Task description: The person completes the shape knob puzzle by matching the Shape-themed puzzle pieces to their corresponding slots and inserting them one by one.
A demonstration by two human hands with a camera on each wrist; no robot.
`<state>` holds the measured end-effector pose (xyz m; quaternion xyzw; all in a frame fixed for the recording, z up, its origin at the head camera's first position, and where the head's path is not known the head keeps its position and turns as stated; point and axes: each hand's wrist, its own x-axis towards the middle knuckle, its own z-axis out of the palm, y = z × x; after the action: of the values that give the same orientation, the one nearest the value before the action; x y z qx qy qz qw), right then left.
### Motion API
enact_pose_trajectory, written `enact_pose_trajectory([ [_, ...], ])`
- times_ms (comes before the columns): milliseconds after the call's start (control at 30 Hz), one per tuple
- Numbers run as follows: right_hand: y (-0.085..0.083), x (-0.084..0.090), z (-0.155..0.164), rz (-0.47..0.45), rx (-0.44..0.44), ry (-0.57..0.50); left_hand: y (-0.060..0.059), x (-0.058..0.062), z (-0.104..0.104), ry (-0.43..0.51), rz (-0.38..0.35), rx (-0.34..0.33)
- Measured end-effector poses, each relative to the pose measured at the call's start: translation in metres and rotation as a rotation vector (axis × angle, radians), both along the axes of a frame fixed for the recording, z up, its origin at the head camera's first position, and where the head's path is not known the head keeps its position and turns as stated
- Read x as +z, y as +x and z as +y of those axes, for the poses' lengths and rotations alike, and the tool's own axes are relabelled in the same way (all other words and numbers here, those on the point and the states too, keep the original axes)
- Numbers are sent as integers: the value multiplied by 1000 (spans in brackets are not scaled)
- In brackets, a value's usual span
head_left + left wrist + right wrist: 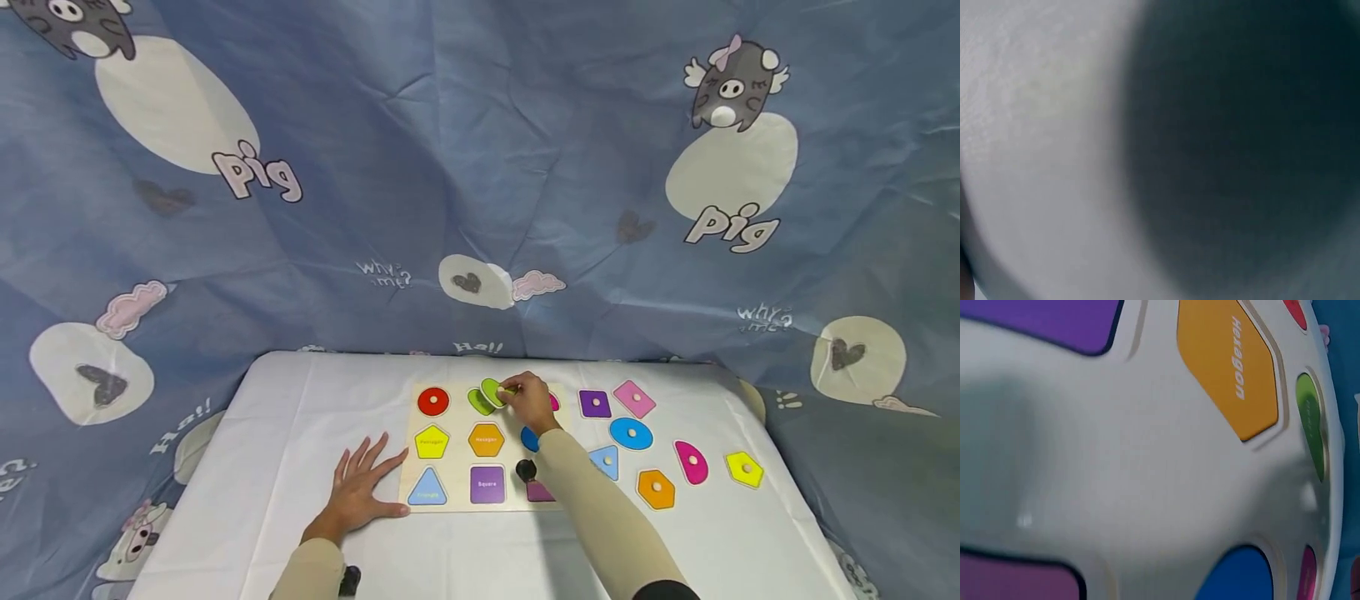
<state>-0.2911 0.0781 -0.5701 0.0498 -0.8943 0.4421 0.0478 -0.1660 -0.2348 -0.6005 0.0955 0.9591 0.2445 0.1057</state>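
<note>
The left hand point(362, 492) lay flat on the counter point(255, 467), fingers spread, its fingertips just beside the near left corner of the puzzle board point(457, 502). Further right, the right hand point(529, 402) pinched a green oval piece point(492, 392), tilted above the green slot point(477, 402) in the board's far row. Loose shape pieces point(632, 433) lay right of the board.

The backdrop cloth point(480, 167) reads "pig"; the puzzle board's point(1147, 456) orange slot point(1229, 365) reads "Hexagon", its purple slot point(487, 484) "Square".
</note>
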Motion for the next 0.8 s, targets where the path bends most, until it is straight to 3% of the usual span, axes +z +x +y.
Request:
enact_pose_trajectory([
  [400, -2, -10, -22, -78, -1, 24, 1, 2, -2, 6, 6, -9],
  [800, 0, -19, -27, -95, -26, 54, 1, 4, -2, -2, -11, -6],
])
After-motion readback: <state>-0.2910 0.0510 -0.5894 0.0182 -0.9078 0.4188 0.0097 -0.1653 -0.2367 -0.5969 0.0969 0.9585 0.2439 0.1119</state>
